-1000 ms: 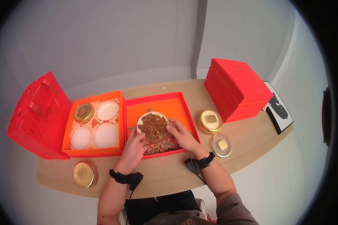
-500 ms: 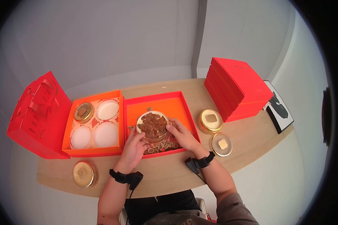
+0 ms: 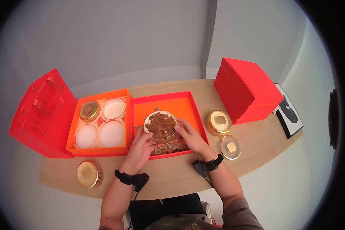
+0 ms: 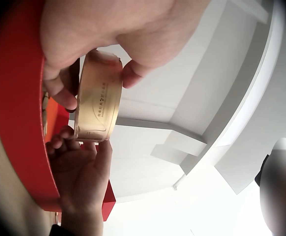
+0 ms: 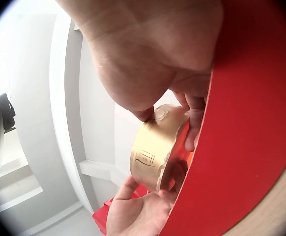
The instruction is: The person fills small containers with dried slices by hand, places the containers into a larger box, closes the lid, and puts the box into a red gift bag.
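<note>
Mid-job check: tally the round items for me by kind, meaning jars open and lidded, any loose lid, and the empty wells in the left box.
Open jar: 1
Lidded jars: 3
Loose lid: 1
Empty wells: 3
Total: 8

Downward head view, close side-on wrist views, same tub (image 4: 99,96) in all

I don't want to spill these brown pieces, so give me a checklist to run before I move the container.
1. Left hand gripping the container: ok, it holds one side.
2. Right hand gripping: ok, on the opposite side.
3. Container covered: not ok, the brown pieces lie exposed at the top.
4. Free white wells in the packing box: ok, three are empty.
5. Clear gold-rimmed lid fits this container: cannot tell.
</note>
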A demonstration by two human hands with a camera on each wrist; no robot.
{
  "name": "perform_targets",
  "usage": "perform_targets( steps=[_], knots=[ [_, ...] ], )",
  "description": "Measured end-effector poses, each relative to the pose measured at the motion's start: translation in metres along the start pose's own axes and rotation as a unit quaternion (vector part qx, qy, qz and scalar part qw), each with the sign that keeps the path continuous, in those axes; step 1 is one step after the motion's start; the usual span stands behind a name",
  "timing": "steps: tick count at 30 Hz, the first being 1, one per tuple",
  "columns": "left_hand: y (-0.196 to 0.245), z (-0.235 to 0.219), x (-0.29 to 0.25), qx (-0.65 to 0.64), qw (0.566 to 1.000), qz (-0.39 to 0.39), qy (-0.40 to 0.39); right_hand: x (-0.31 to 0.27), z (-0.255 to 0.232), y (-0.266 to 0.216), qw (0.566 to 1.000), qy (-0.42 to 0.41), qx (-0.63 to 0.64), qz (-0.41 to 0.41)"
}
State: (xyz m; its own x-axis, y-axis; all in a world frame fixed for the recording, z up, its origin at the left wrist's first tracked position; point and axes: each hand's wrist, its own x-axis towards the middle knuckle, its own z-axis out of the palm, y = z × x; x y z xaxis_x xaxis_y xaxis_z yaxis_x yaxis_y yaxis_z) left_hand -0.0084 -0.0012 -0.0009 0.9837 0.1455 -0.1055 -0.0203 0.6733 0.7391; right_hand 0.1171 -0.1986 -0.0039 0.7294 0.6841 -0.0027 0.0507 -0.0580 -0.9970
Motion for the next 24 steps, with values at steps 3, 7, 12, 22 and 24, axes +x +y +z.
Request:
perform_targets(
  steps=[3,7,12,22,24],
  knots=[
    [-0.0009,-0.0011,0.0001,0.000,1.000,0.001,0.002,0.0007,-0.0011,0.0027,1.000,-0.005,0.008,-0.005],
    [0.0004,0.0022,-0.0003,0.005,1.000,-0.001,0.006,0.0008,-0.0012,0.0020,1.000,-0.004,0.014,0.001],
    [0.0006,0.0036,-0.0006,0.009,1.000,0.002,0.002,0.0004,-0.0012,0.0010,1.000,-0.005,0.013,0.002],
    [0.0003,0.0041,-0.0005,0.011,1.000,0.004,0.006,0.0004,-0.0007,0.0013,1.000,-0.007,0.026,-0.002],
    [0.0007,0.0048,-0.0007,0.011,1.000,0.003,0.007,0.0008,-0.0015,0.0026,1.000,-0.008,0.022,-0.003]
  ],
)
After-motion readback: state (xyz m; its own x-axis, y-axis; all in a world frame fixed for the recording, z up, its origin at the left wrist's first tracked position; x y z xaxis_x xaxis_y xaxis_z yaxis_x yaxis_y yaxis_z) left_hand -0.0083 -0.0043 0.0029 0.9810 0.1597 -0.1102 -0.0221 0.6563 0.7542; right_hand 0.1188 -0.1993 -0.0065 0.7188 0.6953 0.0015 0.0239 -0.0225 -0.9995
